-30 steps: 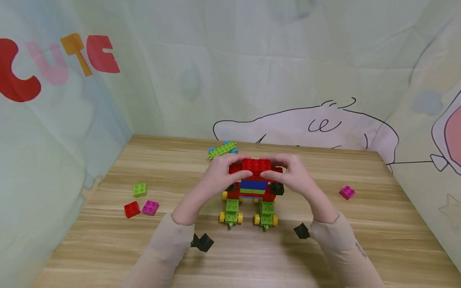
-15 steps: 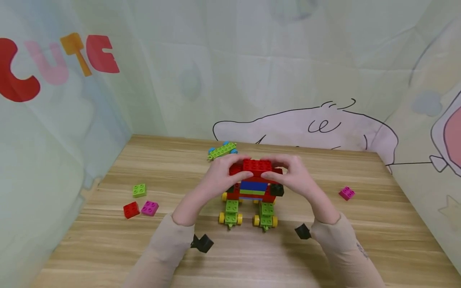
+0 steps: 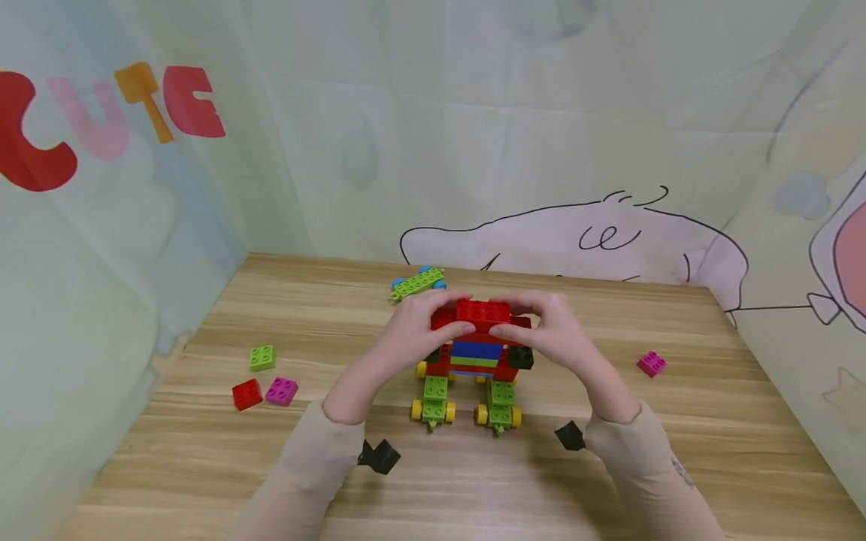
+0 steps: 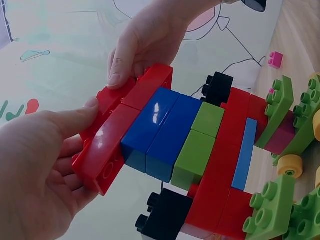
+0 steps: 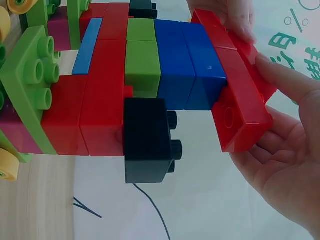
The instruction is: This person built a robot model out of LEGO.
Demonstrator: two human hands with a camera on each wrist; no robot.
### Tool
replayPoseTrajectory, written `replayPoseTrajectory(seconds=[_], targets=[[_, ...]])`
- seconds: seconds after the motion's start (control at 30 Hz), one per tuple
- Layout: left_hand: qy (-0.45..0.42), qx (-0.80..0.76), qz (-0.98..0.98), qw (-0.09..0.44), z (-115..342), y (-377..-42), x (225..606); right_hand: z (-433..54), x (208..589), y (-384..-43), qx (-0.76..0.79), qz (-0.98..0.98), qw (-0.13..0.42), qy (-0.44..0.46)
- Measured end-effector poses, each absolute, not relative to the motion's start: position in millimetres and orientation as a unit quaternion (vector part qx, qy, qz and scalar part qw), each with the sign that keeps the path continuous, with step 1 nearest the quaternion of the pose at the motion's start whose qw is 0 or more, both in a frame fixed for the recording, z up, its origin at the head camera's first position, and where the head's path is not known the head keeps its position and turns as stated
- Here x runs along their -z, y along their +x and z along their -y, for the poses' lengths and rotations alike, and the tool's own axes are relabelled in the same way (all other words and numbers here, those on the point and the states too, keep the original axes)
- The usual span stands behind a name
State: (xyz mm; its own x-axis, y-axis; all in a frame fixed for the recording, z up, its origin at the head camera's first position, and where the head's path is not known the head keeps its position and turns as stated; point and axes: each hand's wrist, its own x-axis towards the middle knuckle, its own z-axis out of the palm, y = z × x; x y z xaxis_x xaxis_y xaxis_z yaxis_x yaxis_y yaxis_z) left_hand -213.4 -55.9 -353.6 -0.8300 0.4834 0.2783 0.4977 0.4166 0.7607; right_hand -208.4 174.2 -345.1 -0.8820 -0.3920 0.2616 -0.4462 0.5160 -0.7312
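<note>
A toy-brick build (image 3: 476, 349) stands on the table on green wheeled bases (image 3: 501, 398) with yellow wheels. Its middle has blue bricks (image 4: 158, 122), green bricks (image 4: 196, 155) and red bricks, with black bricks (image 5: 146, 140) on both sides. Across the top lie red bricks (image 3: 483, 310). My left hand (image 3: 413, 330) grips their left end, thumb at the near face and fingers behind. At the right end my right hand (image 3: 558, 330) holds the same red bricks likewise. The fingers behind are partly hidden in the head view.
Behind the build lies a green wheeled base (image 3: 419, 282) with blue wheels. Loose bricks sit at the left: green (image 3: 262, 358), red (image 3: 247, 394) and magenta (image 3: 281, 391). Another magenta brick (image 3: 652, 364) is at the right. A printed cloth backdrop (image 3: 433, 150) borders the table.
Almost nothing differs: both hands stay on the red top bricks, and the build and loose bricks keep their places. Only a very slight shift of the right forearm shows.
</note>
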Motion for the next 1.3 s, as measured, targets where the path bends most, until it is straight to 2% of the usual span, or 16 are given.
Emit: replayPoseTrajectory(seconds=[0.87,1.3], targets=[[-0.309,0.453,0.836,0.014,57.8,-214.1,355.4,-178.5,343.4,-209.2,-0.395,0.875,0.038,0.278],[-0.297,0.472,0.83,0.003,56.5,-215.7,358.1,-175.2,345.5,-206.7,-0.419,0.869,0.038,0.26]])
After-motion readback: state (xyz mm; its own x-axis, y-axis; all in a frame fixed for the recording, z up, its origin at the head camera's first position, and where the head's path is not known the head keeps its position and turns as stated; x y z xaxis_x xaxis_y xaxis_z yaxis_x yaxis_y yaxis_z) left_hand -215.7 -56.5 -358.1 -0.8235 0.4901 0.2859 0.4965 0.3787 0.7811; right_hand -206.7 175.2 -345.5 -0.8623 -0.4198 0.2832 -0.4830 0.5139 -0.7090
